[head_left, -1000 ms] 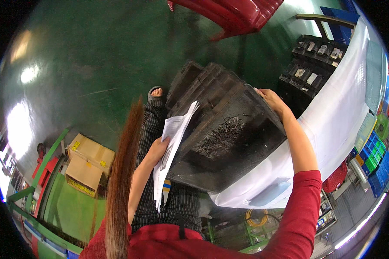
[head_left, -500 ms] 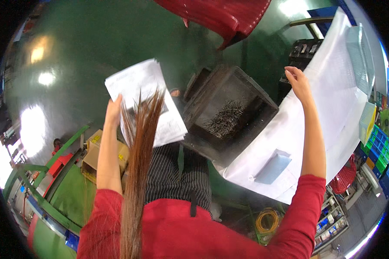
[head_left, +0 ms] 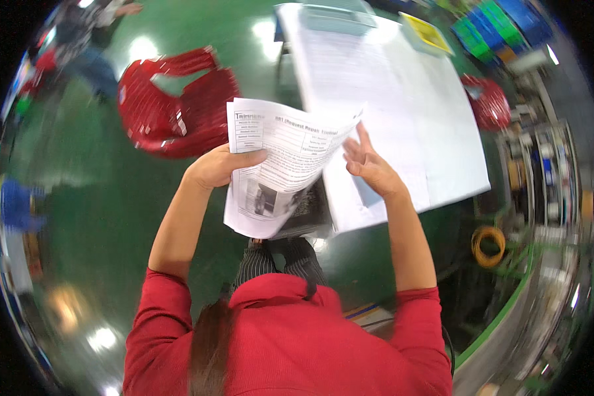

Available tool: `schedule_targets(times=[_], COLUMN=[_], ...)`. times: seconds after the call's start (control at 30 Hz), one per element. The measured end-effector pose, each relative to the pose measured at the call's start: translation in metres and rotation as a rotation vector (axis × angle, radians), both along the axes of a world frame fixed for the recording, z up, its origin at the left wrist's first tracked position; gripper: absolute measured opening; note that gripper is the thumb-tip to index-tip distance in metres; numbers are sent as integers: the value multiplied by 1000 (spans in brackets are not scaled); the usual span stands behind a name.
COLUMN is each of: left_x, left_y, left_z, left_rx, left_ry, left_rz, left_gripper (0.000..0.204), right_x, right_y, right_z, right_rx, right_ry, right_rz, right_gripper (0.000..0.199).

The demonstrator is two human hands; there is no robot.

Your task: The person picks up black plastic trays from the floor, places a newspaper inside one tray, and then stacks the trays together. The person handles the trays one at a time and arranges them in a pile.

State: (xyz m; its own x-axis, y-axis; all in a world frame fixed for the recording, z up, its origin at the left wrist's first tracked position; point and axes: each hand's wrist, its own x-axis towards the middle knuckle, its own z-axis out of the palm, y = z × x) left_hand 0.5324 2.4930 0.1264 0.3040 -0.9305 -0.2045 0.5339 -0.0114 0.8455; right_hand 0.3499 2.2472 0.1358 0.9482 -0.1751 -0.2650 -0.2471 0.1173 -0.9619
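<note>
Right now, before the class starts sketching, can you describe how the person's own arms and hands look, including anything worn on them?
The left sleeve and right sleeve are plain red, ending near the elbows. Below them, the forearms are bare. The left hand and right hand are ungloved. No watch or bracelet shows.

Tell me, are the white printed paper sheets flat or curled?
Curled. The white printed paper sheets bow, their upper right corner reaching toward the right hand; the left hand grips their left edge, thumb on top.
</note>
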Motion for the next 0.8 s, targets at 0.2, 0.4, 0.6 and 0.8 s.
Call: schedule_targets(times=[0.2,0.4,0.6,0.8], left_x=[-99,-198,-214,-290], left_y=[-105,-97,-105,-152], left_z=[-10,-62,-87,-104], left_rx=[-54,125,161,113], left_ry=[199,100,200,5], left_rz=[-263,-630,-891,-851], left_gripper=[41,43,48,41], right_x=[-167,-289,-300,-357], right_y=[42,125,204,186], right_z=[3,-15,-41,-56], right_rx=[110,-136,59,3], right_ry=[-215,-21,60,141], right_rz=[-795,-1050,-1362,-1490], right_gripper=[38,72,70,51])
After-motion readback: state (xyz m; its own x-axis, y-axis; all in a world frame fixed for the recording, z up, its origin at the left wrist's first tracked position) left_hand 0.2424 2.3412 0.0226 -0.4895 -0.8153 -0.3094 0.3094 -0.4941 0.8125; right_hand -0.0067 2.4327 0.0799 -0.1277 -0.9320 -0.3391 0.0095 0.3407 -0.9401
